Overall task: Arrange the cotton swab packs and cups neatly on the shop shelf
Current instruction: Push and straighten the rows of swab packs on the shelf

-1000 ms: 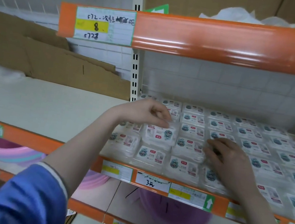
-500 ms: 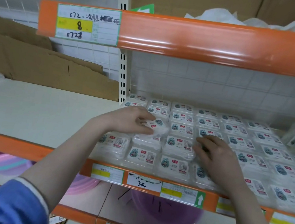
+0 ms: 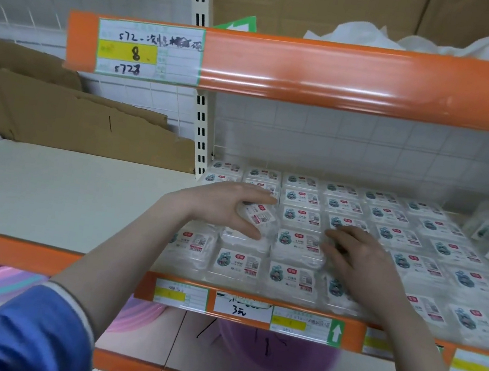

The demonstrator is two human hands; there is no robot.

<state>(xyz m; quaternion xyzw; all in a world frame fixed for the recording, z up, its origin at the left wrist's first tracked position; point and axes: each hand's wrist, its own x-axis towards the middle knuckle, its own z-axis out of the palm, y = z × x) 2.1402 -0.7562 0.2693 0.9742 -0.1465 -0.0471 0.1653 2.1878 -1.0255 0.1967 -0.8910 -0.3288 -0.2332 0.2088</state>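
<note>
Clear cotton swab packs with white, teal and red labels are laid behind the orange shelf edge; purple basin below.

A shop aisle with metal shelving. Behind it stands a white tiled wall fronted by a wire grid. A cream slotted upright divides two bays. The shelves have pale boards and glossy orange front rails that catch soft overhead light. Paper price labels sit on the rails, one with handwritten numbers. Flattened cardboard leans against the wall in the left bay. Pink and purple plastic basins rest on the lower shelf.
</note>
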